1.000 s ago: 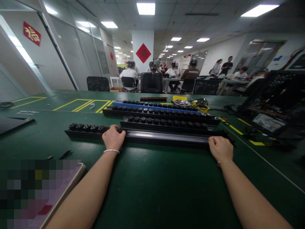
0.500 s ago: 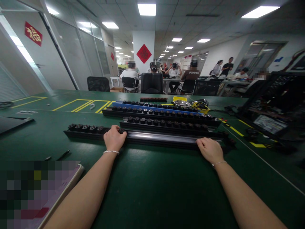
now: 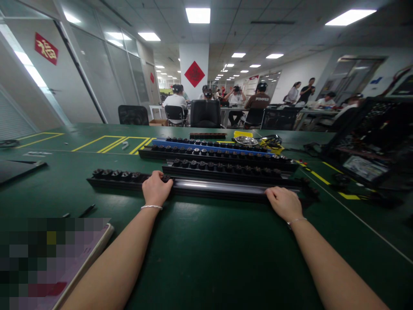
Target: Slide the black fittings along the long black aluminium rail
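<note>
A long black rail point(image 3: 219, 187) with a shiny metal strip lies crosswise on the green table in front of me. Several small black round parts point(image 3: 125, 175) sit in a row on its left portion. My left hand point(image 3: 157, 188) is closed around the rail's middle, against a black round part point(image 3: 166, 178) that shows just past its fingers. Toward the right end, my right hand point(image 3: 285, 202) grips the rail with curled fingers, its thumb near the strip. The undersides of both hands' fingers are hidden.
Behind lie another black rail point(image 3: 222, 169) filled with round parts, a longer one, and a blue rail point(image 3: 213, 145). A metal dish point(image 3: 245, 141) and yellow bins stand farther back. An open-sided black case point(image 3: 361, 146) is at right. People sit at desks beyond.
My left hand has shifted very slightly to the right along the rail, together with the round part beside it. My right hand has stayed in place.
</note>
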